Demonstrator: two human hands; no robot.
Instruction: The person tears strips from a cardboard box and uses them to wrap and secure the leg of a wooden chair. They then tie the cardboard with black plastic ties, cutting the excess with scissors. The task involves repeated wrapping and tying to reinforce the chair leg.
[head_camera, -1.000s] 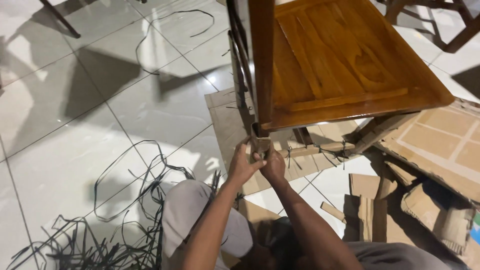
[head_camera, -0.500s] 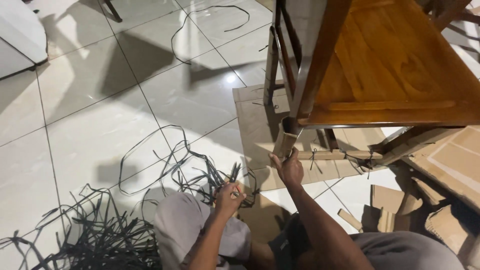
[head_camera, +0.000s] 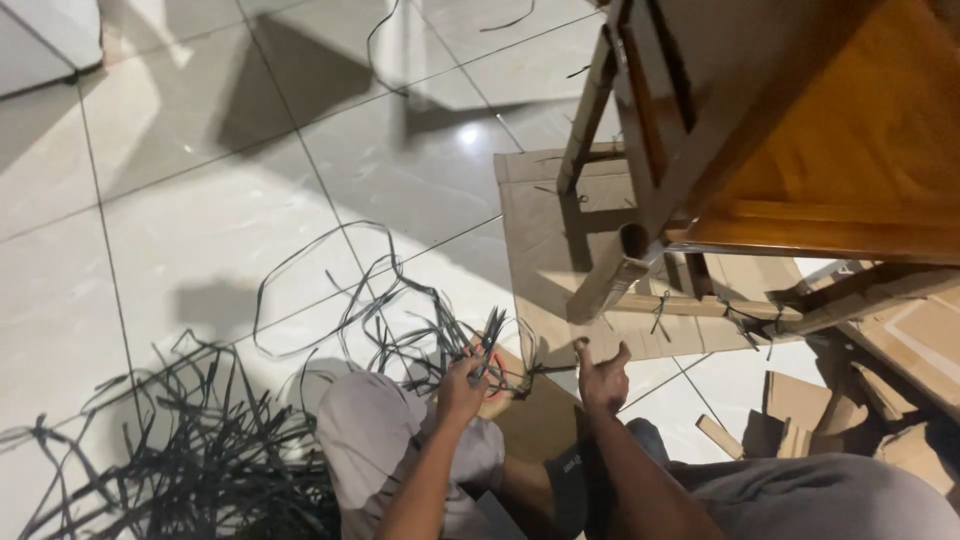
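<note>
My left hand (head_camera: 463, 385) is closed around a small tool with an orange-red handle (head_camera: 492, 362), right at the tangle of black plastic straps (head_camera: 410, 330) above my knee. My right hand (head_camera: 603, 375) is raised with fingers apart and holds nothing. It hovers just below the cardboard-wrapped leg (head_camera: 603, 287) of a brown wooden piece of furniture (head_camera: 860, 150), not touching it. A thin black strap runs between my two hands.
A flat cardboard sheet (head_camera: 535, 225) lies on the white tiled floor under the furniture. Cardboard scraps (head_camera: 800, 415) lie at the right. A big pile of cut black straps (head_camera: 190, 460) covers the lower left. A white object (head_camera: 40, 40) stands at the top left corner.
Both hands have left the wrapped leg. My left hand moved down and left into the straps with the tool; my right hand dropped below the leg and opened.
</note>
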